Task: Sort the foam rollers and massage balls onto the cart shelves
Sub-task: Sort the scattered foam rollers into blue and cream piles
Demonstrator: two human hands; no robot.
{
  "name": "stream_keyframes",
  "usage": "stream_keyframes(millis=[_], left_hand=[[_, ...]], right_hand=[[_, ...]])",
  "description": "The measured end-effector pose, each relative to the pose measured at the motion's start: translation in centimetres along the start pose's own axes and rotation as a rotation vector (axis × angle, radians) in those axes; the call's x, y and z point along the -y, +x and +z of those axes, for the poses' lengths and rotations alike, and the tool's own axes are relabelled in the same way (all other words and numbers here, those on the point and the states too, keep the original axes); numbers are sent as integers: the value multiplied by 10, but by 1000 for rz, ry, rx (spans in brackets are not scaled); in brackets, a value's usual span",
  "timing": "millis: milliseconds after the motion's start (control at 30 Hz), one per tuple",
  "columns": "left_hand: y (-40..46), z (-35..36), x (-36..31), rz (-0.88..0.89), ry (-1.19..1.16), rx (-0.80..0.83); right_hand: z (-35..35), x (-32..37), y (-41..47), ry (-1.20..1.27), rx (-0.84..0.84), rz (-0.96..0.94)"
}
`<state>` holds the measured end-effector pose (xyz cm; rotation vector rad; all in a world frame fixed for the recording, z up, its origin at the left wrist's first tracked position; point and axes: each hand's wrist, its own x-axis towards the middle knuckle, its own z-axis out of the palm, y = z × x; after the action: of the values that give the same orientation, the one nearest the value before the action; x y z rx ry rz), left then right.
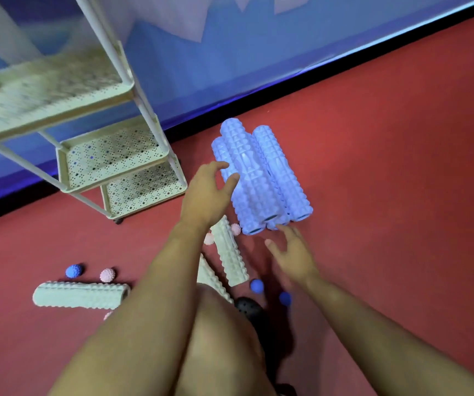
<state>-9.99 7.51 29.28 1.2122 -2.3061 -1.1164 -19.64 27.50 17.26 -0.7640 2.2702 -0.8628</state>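
**Reaching for the blue rollers**

Crouching over a red floor, with both bare arms stretched toward a pile of light-blue foam rollers lying side by side and stacked, near the dark baseboard of a blue wall.

Left hand hovering at the left flank of the pile, fingers loosely spread and slightly curved, thumb tip lying against or just in front of the nearest roller; grip open, closing on nothing. Whether touching the foam or just short of it, not possible to tell.

Right hand hanging just below the near ends of the rollers, fingers splayed and relaxed, blurred, holding nothing.

Standing to the left: a pale three-shelf cart with perforated trays, all three showing bare.

Lying on the floor below the hands: a cream ridged roller partly under the left forearm, a second cream one peeking beside the knee, a third cream roller well apart to the left. Scattered around: a blue spiky ball just beside a pink spiky ball, two more pink balls flanking the top of the cream roller, two blue balls near the right wrist.
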Motion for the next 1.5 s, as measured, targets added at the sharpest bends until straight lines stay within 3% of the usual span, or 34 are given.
stream_keyframes(millis=[400,600,767,1067,1333,1500], left_hand=[[-179,-187,-16,238,463,-124],[-260,-216,-4,307,616,-92],[-301,-201,17,294,650,-24],[-312,-146,43,275,552,86],[-261,-82,75,117,458,220],[-216,-27,102,-19,369,324]], right_hand=[[-92,199,-129,-543,-101,-539],[-94,248,-222,-857,-89,-559],[-73,237,-257,-960,-77,-546],[-42,159,-269,-896,56,-370],[-30,76,-190,-791,243,-175],[4,5,-125,-619,404,89]])
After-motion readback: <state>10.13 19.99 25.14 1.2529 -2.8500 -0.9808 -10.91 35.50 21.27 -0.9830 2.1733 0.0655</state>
